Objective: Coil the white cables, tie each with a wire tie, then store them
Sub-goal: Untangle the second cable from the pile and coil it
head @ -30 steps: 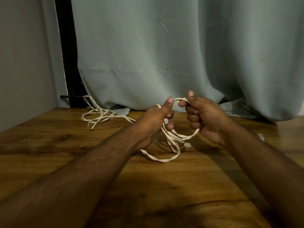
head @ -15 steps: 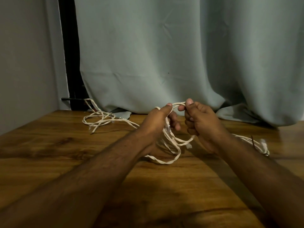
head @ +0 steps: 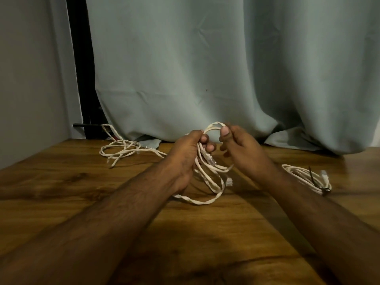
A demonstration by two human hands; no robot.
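Curtain (head: 226, 68): pale grey-green, it hangs across the back and its hem lies on the far edge of the table.
Table (head: 61, 198): brown wood, under both my forearms.
Left hand (head: 186, 155): my fingers are curled round a bunch of loops of the cable, held above the table at centre.
Right hand (head: 239, 149): my thumb and forefinger pinch the top arc of the same cable, just right of my left hand; my other fingers are loosely bent.
Cable (head: 207, 182): white, partly coiled; its loops hang from my hands and the lowest one touches the wood. A clear plug (head: 209, 160) lies among the strands below my left fingers, and another end dangles to the right of the loops.
Loose cable (head: 121, 150): white, a tangled heap at far left by the curtain's hem; one strand runs from it toward my left hand.
Tied coil (head: 306, 176): white, flat on the table, right of my right forearm.
Tie (head: 313, 175): dark, it crosses the coil's strands.
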